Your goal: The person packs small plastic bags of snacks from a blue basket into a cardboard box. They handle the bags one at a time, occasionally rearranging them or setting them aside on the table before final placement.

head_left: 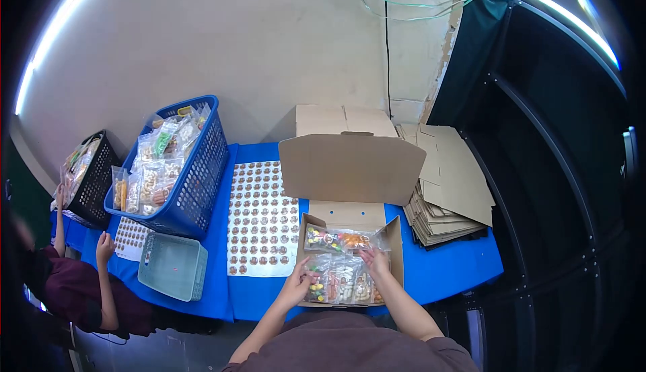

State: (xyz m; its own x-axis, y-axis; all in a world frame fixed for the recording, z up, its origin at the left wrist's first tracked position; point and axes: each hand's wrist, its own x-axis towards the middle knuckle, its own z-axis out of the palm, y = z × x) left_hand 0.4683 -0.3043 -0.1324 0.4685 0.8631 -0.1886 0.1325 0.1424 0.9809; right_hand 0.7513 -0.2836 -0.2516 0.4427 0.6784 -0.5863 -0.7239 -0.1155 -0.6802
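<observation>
An open cardboard box (397, 254) stands on the blue tablecloth in front of me, its lid raised at the back. Inside lie several clear packets (343, 278) with colourful, orange, pink and white pieces, in a back row and a front row. My left hand (296, 286) is at the box's left side, its fingers apart and touching the packets at the left. Over the right part of the packets is my right hand (375, 261), fingers spread, resting between the two rows. Neither hand grips a packet.
Sticker sheet (264, 217) left of the box; blue basket (202, 190) of packets and green tray (173, 264) beyond it. Flattened cardboard (451, 177) is stacked at right. A co-worker (74, 284) at far left reaches to a black basket (97, 190).
</observation>
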